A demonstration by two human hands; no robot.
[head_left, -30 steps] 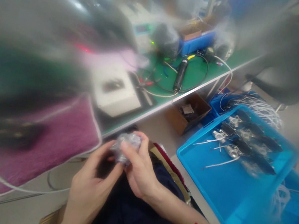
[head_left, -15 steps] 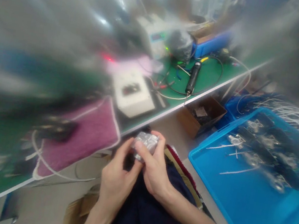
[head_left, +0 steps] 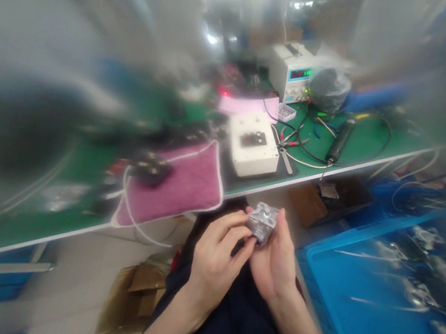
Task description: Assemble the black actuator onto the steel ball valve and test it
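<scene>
Above my lap, both hands hold a small, boxy silver metal part [head_left: 262,220] with a round feature on its top face. My left hand [head_left: 219,250] pinches its lower left side between thumb and fingers. Along its right side and underneath lies my right hand [head_left: 275,262], with fingers closed around it and partly hidden. The part is apart from the bench edge. Beyond it on the bench stands a white box [head_left: 252,146] with a dark recess on top. To the left, a dark device with a white cable [head_left: 149,168] rests on a pink cloth [head_left: 190,178].
On the green bench [head_left: 318,140] are a black electric screwdriver [head_left: 341,142], red-handled pliers [head_left: 290,141] and a power supply [head_left: 290,72]. A blue tray [head_left: 339,291] with several metal and black assemblies stands at right. Cardboard boxes [head_left: 135,295] sit below the bench.
The view has swung left, so the bench appears further right. My right thumb has moved off the front of the metal part, whose top now shows; both hands still hold it.
</scene>
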